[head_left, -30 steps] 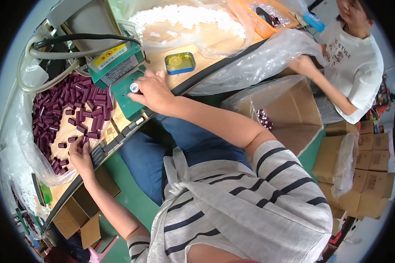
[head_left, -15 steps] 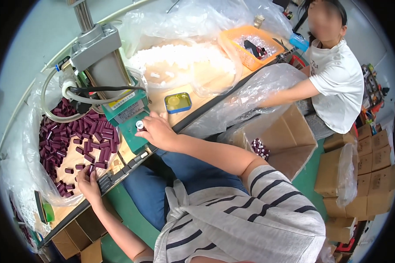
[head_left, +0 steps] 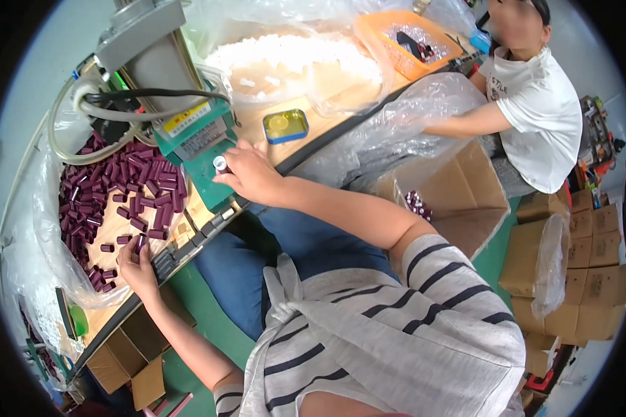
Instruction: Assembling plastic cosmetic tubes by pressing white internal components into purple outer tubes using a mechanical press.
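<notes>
Between the thumb and fingers of my left hand (head_left: 138,271) is a dark purple tube (head_left: 142,243), at the near edge of a pile of similar loose tubes (head_left: 94,201). My right hand (head_left: 254,175) is closed on a small white cylindrical piece (head_left: 220,163), its open round end facing up. That hand is beside the green base (head_left: 205,177) of a bench press with a metal cylinder (head_left: 163,69). Beyond my right hand is a shallow blue-rimmed tin (head_left: 285,126) with something yellowish in it.
White small parts (head_left: 292,59) lie heaped on plastic sheeting at the back. An orange basket (head_left: 396,59) stands at the back right. Right of my knees, a lined cardboard box (head_left: 476,191) holds purple-and-white pieces. A co-worker (head_left: 532,118) reaches into clear plastic. Cartons (head_left: 525,260) are stacked at right.
The whole view has shifted slightly. My left hand has brought its tube a little away from the neighbouring tubes and tilted upright. My right hand keeps the white piece by the press.
</notes>
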Motion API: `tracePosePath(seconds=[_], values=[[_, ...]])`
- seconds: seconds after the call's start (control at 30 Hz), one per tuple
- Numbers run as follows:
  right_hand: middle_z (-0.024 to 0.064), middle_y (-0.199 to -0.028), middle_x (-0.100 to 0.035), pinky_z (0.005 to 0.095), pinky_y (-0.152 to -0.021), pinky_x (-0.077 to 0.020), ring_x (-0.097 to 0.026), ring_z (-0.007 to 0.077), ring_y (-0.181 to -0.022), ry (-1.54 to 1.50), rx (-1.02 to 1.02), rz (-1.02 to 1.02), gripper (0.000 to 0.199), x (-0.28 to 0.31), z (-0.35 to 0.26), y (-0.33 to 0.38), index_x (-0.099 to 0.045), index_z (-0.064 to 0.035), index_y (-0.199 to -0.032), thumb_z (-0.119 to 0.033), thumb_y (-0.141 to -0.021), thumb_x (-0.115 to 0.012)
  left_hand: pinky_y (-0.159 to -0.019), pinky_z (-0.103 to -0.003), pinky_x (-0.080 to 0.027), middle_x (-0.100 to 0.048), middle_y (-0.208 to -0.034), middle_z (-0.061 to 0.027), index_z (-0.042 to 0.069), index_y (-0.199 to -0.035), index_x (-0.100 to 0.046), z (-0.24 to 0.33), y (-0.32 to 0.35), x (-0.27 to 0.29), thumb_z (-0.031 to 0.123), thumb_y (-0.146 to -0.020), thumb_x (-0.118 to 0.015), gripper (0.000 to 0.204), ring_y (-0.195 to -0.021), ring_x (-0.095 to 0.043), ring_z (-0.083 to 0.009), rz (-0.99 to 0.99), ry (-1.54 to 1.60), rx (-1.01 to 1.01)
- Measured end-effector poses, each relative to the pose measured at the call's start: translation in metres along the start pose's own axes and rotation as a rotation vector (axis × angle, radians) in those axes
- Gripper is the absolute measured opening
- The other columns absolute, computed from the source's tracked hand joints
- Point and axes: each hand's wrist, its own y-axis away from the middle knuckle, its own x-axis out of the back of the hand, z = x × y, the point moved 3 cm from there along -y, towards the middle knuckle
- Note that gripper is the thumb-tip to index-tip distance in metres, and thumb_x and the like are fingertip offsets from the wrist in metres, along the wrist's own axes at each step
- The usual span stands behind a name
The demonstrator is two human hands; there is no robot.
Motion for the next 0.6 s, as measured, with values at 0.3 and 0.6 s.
tracePosePath(seconds=[0.3,0.6], values=[[0.0129,-0.095,-0.067,0.0498,-0.089,-0.0375,-0.056,0.0342,-0.104,0.009,-0.076,0.021,0.031,-0.003,-0.002,0.003,-0.066,-0.0047,-0.089,-0.035,-0.092,-0.073,-0.076,-0.03,-0.05,-0.066,-0.101,-0.007,0.001,-0.117,-0.073,-0.015,-0.001,-0.001,0.002,-0.089,-0.075,0.028,-0.077,-0.055,-0.0153,-0.001,-0.015,-0.01],[0.0108,-0.096,-0.066,0.0495,-0.089,-0.0362,-0.055,0.0337,-0.102,0.034,-0.042,0.073,0.025,-0.003,-0.004,0.006,-0.066,-0.0068,-0.092,-0.03,-0.092,-0.073,-0.079,-0.03,-0.051,-0.065,-0.102,-0.0081,0.001,-0.118,-0.072,-0.004,0.002,-0.001,0.001,-0.09,-0.074,0.028,-0.084,-0.06,-0.0166,-0.006,0.014,0.037]])
